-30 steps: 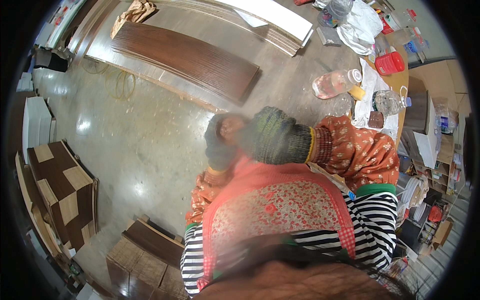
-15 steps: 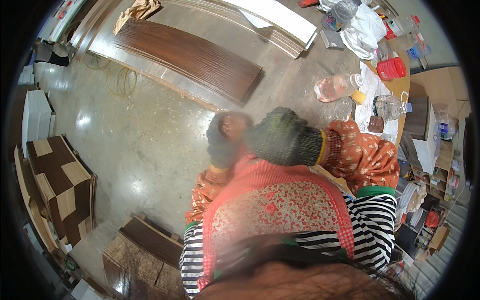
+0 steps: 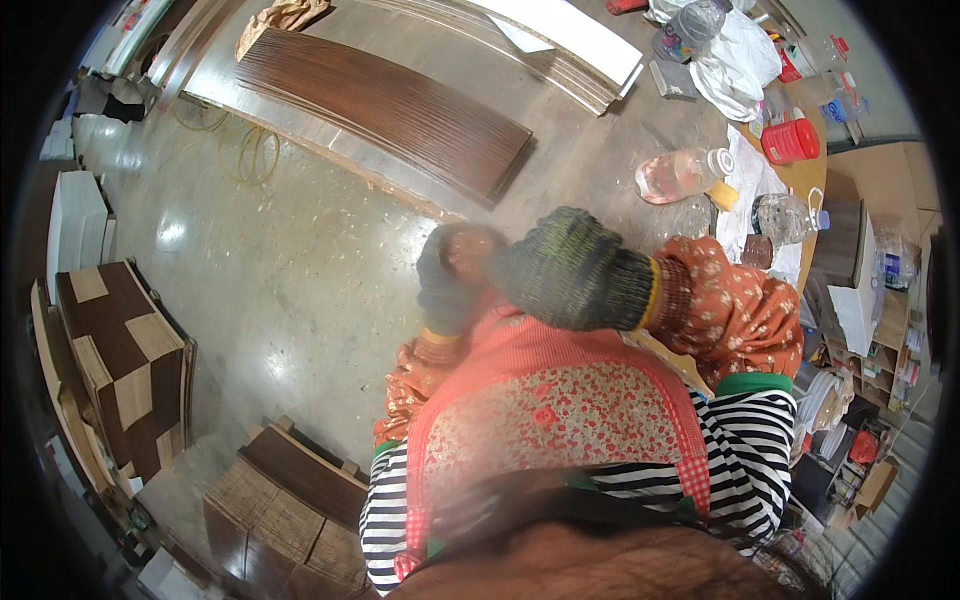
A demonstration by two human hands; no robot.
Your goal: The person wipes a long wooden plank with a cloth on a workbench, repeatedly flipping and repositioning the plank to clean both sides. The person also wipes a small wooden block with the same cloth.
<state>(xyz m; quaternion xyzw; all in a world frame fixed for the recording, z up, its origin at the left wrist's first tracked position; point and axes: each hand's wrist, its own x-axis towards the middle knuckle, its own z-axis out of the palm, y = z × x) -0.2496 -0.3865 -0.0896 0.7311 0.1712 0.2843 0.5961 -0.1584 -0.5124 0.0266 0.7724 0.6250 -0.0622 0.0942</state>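
Observation:
My two hands are close together in front of my chest, above the red apron [image 3: 545,385]. On my right hand [image 3: 570,270] is a dark grey-green knitted glove with a yellow cuff edge. Its fingers are curled closed, and what they grip, if anything, is hidden. My left hand [image 3: 448,280], in a similar dark glove, looks rounded and closed beside it, though a hazy patch blurs it. A reddish-brown area shows at its top; I cannot tell whether it is bare fingers or a thing. The nearest work surface holds a dark brown wood-grain board [image 3: 385,110], just beyond my hands.
White panels [image 3: 565,40] are stacked at the far side. At right, a bottle of pinkish liquid [image 3: 680,175], a red-lidded jar [image 3: 790,142], a yellow sponge [image 3: 722,196] and a clear bottle [image 3: 785,217] stand about. Brown board stacks [image 3: 125,365] and boxes [image 3: 270,510] are at left.
The view has shifted slightly, so the board and bottles sit a little further right. My right hand has risen a touch; both hands keep nearly the same pose.

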